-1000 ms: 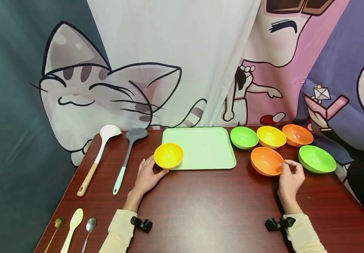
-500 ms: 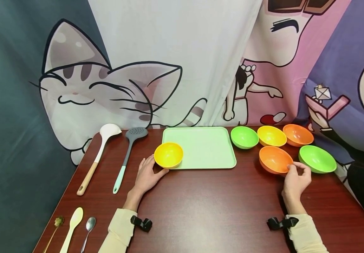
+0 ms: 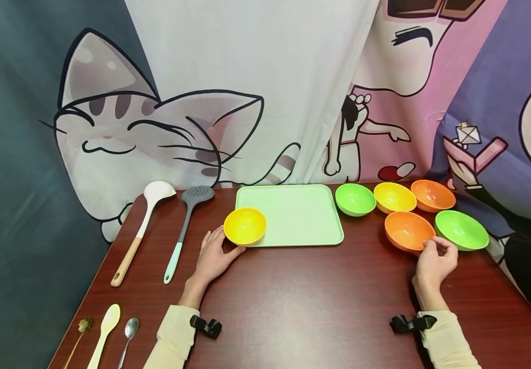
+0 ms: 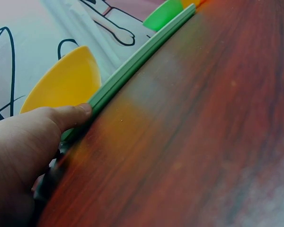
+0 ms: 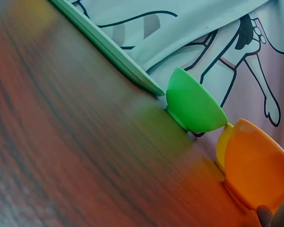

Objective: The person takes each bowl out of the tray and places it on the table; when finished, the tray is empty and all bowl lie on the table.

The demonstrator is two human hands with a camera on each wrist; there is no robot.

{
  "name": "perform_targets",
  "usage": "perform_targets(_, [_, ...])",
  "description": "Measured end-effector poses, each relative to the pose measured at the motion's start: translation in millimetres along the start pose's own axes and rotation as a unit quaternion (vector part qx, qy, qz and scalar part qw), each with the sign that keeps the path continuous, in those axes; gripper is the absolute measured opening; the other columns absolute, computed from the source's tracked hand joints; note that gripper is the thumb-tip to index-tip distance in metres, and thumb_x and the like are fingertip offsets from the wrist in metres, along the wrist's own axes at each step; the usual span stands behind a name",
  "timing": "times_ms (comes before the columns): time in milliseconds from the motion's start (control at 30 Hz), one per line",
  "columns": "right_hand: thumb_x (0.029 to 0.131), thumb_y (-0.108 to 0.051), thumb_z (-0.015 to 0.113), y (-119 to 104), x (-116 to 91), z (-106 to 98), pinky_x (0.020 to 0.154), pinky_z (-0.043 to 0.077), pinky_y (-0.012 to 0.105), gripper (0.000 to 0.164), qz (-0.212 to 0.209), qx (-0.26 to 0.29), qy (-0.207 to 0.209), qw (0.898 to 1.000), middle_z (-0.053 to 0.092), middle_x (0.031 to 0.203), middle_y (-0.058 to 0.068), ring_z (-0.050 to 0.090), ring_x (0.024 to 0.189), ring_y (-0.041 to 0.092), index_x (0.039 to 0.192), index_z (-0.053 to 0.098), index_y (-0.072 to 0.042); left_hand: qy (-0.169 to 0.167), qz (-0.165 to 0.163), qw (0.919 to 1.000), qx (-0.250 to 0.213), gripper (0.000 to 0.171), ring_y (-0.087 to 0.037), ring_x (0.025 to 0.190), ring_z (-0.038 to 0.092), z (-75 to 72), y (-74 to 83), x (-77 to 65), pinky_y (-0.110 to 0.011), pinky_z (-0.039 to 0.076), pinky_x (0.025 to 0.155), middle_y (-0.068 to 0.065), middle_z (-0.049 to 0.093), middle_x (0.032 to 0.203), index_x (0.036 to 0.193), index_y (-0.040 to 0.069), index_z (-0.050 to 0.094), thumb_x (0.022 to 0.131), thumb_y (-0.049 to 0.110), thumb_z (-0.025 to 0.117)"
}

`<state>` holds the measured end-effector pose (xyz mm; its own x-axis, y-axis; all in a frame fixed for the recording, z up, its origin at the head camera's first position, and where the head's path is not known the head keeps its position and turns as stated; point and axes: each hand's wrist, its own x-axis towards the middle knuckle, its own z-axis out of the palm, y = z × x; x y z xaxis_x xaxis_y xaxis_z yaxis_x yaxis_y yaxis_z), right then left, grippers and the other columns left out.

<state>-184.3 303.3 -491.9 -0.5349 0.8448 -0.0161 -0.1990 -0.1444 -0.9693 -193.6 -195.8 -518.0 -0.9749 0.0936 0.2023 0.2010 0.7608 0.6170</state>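
My left hand [image 3: 212, 259] lies at the front left corner of the pale green tray [image 3: 302, 218], beside a yellow bowl [image 3: 245, 226] that sits over that corner. In the left wrist view, the straight thumb [image 4: 73, 113] touches the tray's edge just below the bowl. Over on the right, my right hand [image 3: 435, 266] pinches the near right rim of an orange bowl [image 3: 408, 231] between thumb and fingers. Only its fingertips show in the right wrist view, low at the orange bowl's [image 5: 255, 165] side. A larger green bowl [image 3: 461, 230] stands immediately to the right.
Behind stand a green bowl [image 3: 355, 200], a yellow bowl [image 3: 394, 197] and another orange bowl [image 3: 433, 196]. At left lie a white ladle [image 3: 143, 225] and a grey slotted turner [image 3: 187, 225]. Nearer are a cream spoon [image 3: 108, 323], a metal spoon [image 3: 130, 330] and a thin gold-handled item [image 3: 81, 333].
My right hand has moved the orange bowl to the right, close beside the larger green bowl. The left hand, yellow bowl and tray have stayed in place.
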Motion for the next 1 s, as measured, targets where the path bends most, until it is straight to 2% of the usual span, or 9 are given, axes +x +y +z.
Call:
perform_targets(233, [0.088,0.004,0.054,-1,5,-6,0.057,0.041,0.011,0.021,0.012,0.008,0.017,1.000,0.050,0.096,-0.003,0.046,0.086,0.007,0.092,0.061,-0.014,-0.008,-0.006,0.9999,-0.003,0.080,-0.028,0.145,0.039,3.1,1.9,-2.3,-0.057,0.012,0.124,-0.010,0.049,0.151,0.151,0.013,0.043,0.087,0.051,0.072])
perform_targets(467, [0.089,0.004,0.055,0,6,-2,0.054,0.044,0.011,0.021,0.022,0.013,0.010,1.000,0.048,0.096,-0.003,0.046,0.083,0.007,0.097,0.061,-0.015,0.002,0.000,1.0000,-0.002,0.080,-0.029,0.145,0.038,-0.6,0.4,-0.9,-0.058,0.012,0.124,-0.010,0.049,0.151,0.151,0.013,0.043,0.087,0.050,0.073])
perform_targets(833, [0.092,0.001,0.058,-4,14,-7,0.062,0.042,0.012,0.023,0.014,0.021,0.018,1.000,0.045,0.101,-0.002,0.045,0.083,0.008,0.101,0.051,-0.018,-0.005,0.012,0.9999,-0.004,0.083,-0.029,0.145,0.038,4.8,5.4,5.7,-0.059,0.012,0.123,-0.010,0.049,0.151,0.152,0.013,0.041,0.086,0.053,0.072])
perform_targets(1000, [0.093,0.000,0.061,-1,9,-4,0.070,0.044,0.013,0.022,0.017,0.030,0.016,0.999,0.044,0.102,-0.003,0.045,0.087,0.008,0.099,0.050,-0.018,-0.001,0.000,1.0000,-0.006,0.082,-0.029,0.145,0.038,1.3,3.4,2.1,-0.059,0.011,0.123,-0.010,0.049,0.151,0.151,0.013,0.042,0.086,0.052,0.073])
